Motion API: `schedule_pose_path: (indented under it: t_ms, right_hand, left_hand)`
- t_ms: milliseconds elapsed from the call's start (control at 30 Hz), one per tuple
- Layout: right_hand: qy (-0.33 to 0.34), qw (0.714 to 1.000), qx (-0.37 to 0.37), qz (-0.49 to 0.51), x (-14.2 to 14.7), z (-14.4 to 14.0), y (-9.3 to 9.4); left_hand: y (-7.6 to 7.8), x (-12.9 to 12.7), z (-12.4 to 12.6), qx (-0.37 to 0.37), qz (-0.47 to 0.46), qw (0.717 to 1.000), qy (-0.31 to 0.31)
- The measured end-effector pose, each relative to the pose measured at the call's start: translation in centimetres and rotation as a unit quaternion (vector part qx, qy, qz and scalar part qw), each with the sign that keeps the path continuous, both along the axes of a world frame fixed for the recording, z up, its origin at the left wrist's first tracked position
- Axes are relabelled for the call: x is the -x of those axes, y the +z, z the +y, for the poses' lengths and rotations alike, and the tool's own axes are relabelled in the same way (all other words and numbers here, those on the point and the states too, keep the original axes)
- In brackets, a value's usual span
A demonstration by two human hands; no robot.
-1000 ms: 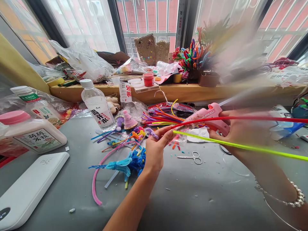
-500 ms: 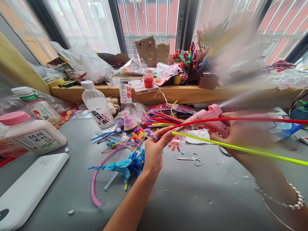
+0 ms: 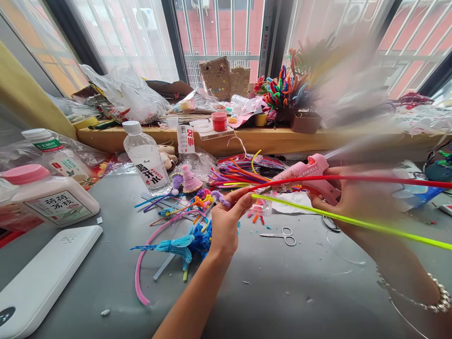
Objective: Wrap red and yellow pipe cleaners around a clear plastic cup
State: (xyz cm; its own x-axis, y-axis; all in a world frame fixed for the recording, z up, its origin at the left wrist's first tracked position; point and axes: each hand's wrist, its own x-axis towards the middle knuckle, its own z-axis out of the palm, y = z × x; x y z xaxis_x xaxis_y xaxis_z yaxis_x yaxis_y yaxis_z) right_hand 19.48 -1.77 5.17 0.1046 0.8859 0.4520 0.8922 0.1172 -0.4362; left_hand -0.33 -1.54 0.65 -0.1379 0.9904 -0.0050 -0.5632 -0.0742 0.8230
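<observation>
Grey desk [image 3: 275, 301] under a barred window, with a wooden sill [image 3: 268, 134] crowded with bags and craft stock along its far edge; clutter covers the far and left parts of the desk, while the near middle and right lie mostly bare, apart from crumbs of trimmings.

Left hand [image 3: 226, 221] is pinched shut on the near ends of a red pipe cleaner [image 3: 370, 179] and a yellow-green pipe cleaner [image 3: 353, 222]; both run out to the right past the frame edge, held above the desk and apart from each other. Right hand [image 3: 356, 197] grips a pink glue gun [image 3: 310, 173], its nozzle pointing left toward the pinched ends; the two stems pass just beside this hand.

Progress, as judged: stems picked out and brought together at one end; no twist, bend or glue bead visible on them; shaping or joining appears undone.

Obstructions: scissors [image 3: 282, 234] directly beneath the stems; water bottle [image 3: 146, 157] and a bundle of coloured stems [image 3: 240, 174] behind the left hand; finished blue and pink pieces [image 3: 183, 242] to its left.
</observation>
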Motion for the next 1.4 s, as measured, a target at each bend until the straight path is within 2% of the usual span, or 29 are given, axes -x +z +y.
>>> schedule_pose_path:
  t_ms: [133,267,367,500,633,867,1033,1200,1400]
  right_hand:
    - [0.010,0.999,0.043,-0.003,0.0,0.0,0.2]
    - [-0.018,0.998,0.013,-0.056,0.8,-0.8,1.2]
    - [-0.038,0.995,-0.012,-0.088,0.9,-0.9,1.2]
    - [-0.008,0.996,-0.052,-0.070,0.2,-0.4,0.2]
    - [-0.012,0.996,-0.072,-0.056,-0.2,-0.1,-0.3]
    - [-0.008,0.998,-0.051,-0.025,0.1,-0.4,0.3]
    - [0.015,0.999,-0.048,0.015,-0.2,-0.3,-0.1]
    - [0.006,0.998,-0.058,-0.023,-0.2,-0.4,0.0]
    - [-0.036,0.986,-0.125,-0.105,-0.2,-0.6,0.1]
  left_hand:
    - [0.1,0.1,0.0,0.002,0.001,1.000,0.002]
    - [0.1,0.3,0.1,0.000,-0.001,1.000,0.005]
    - [0.0,0.3,0.2,-0.007,-0.004,1.000,0.002]
    - [-0.1,0.4,0.2,-0.007,0.001,1.000,0.004]
    - [-0.2,0.4,0.2,-0.010,-0.001,1.000,0.001]
    - [0.0,0.4,0.3,-0.005,-0.001,1.000,0.008]
    - [-0.1,0.5,0.5,-0.008,-0.001,1.000,0.010]
    - [-0.2,0.5,0.5,-0.009,-0.001,1.000,0.010]
    - [-0.2,0.6,0.4,-0.007,-0.002,1.000,0.013]
